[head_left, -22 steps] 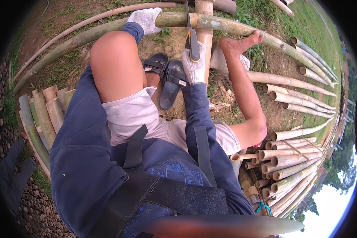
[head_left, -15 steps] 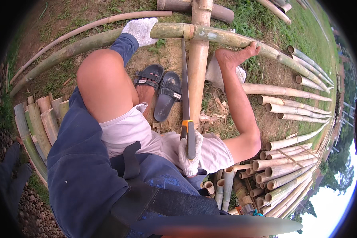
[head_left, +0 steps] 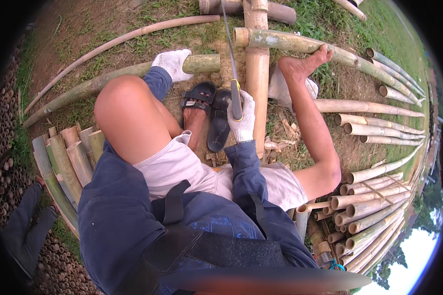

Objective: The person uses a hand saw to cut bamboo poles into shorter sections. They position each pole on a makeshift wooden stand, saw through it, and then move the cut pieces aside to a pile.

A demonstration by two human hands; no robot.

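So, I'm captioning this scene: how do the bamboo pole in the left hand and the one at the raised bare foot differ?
The left bamboo pole is held by the gloved left hand; the right bamboo pole has the bare foot against it. The right pole crosses over the pale bamboo; the left pole stops short of it. Both look greenish.

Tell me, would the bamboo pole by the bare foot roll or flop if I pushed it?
The bamboo pole might roll, since it looks round, though the bare foot touching it could steady it. It's probably stiff: its end sticks out past the pale pole without drooping.
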